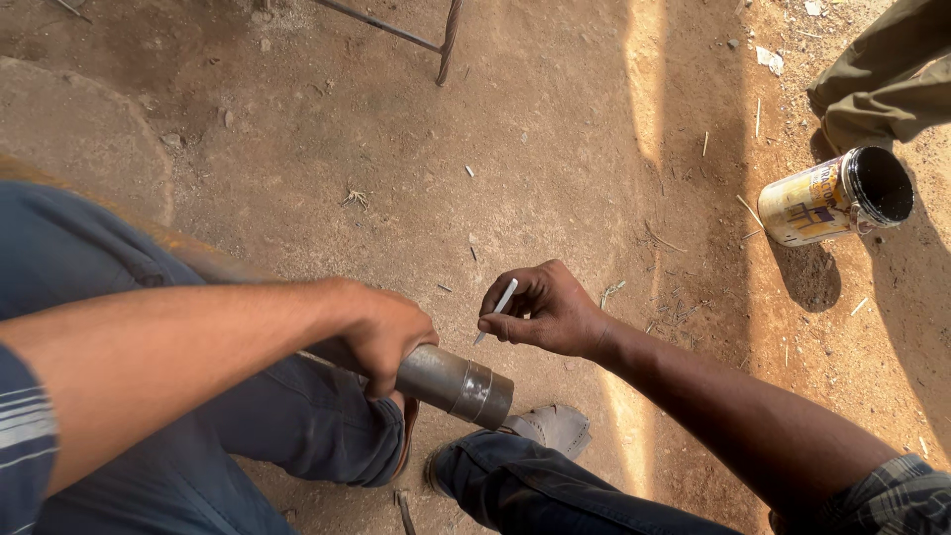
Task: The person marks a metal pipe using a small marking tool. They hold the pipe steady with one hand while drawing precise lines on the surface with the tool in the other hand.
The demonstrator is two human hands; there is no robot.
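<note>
My left hand [384,335] grips a dark metal pipe [456,384] that lies across my left knee, its open end pointing right over the dirt ground. My right hand [547,309] hovers just above and to the right of the pipe's end, pinching a thin white stick, like a piece of chalk [496,307], between thumb and fingers. The stick's tip is a little above the pipe and does not touch it. My blue-trousered legs and a grey sandal [555,428] are below the pipe.
An open, worn paint tin [832,198] lies on its side at the right on the sandy ground. Another person's olive trouser leg [887,74] is at the top right. Thin metal rods [436,40] stand at the top centre.
</note>
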